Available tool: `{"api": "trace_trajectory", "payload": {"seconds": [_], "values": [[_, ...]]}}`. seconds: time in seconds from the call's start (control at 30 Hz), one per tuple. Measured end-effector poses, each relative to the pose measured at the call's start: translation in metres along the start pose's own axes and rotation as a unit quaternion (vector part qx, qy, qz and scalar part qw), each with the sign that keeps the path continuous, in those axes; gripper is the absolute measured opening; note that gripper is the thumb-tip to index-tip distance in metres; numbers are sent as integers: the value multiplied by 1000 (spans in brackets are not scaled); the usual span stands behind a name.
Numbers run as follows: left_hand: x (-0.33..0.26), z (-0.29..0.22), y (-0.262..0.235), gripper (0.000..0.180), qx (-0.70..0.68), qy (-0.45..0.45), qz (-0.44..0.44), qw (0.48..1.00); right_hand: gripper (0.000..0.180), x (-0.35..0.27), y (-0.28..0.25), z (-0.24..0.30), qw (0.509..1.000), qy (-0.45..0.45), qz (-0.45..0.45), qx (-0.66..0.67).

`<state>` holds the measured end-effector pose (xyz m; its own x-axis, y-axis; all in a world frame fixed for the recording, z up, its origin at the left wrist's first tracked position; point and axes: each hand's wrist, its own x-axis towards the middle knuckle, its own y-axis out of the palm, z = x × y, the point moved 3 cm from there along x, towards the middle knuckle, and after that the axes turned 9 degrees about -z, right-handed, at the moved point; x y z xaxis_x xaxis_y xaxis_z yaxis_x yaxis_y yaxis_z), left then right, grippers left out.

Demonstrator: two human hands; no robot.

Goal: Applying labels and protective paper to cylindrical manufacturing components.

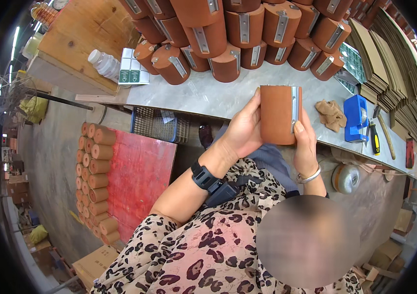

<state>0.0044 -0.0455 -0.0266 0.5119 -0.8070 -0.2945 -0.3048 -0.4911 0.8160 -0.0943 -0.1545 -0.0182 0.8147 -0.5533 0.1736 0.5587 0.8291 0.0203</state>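
Between my two hands, in front of the table's near edge, is a reddish-brown cylinder [277, 115] with a silver metal strip down its right side. My left hand [244, 125] grips it from the left, the thumb along its side and the other fingers hidden behind. At its lower right, my right hand [306, 149] is closed on it, the thumb close to the strip's lower end. Stacked at the back of the table are several similar brown cylinders [225, 63] with metal strips.
On the grey tabletop [184, 95], a crumpled brown cloth [331, 115], blue tape dispenser [355, 117], yellow-black screwdriver [375, 139] and hammer [387, 134] lie at right. Flat cardboard [375, 59] is piled beyond. Rolls [93, 171] line a red board [140, 171] at left; a plastic bottle [104, 64] stands upper left.
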Motion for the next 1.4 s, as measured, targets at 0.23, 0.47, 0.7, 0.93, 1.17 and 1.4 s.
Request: {"api": "trace_trajectory", "payload": {"seconds": [0.23, 0.47, 0.7, 0.93, 1.17, 1.4], "values": [[3, -8, -7, 59, 72, 64, -66, 993, 42, 6, -11, 4, 983, -76, -73, -152], [1, -11, 3, 63, 93, 52, -27, 994, 43, 9, -14, 0, 986, -27, -98, -130], [5, -11, 11, 71, 160, 54, -52, 984, 47, 17, -19, 0, 994, 12, -60, -93], [4, -10, 21, 65, 239, 75, -64, 966, 42, 28, -23, -1, 976, 34, -76, -200], [8, -12, 26, 68, 312, 97, -60, 943, 46, 32, -28, -6, 972, 25, -108, -205], [15, -8, 20, 82, 321, 90, -63, 941, 48, 32, -33, -12, 983, 49, -119, -133]]}}
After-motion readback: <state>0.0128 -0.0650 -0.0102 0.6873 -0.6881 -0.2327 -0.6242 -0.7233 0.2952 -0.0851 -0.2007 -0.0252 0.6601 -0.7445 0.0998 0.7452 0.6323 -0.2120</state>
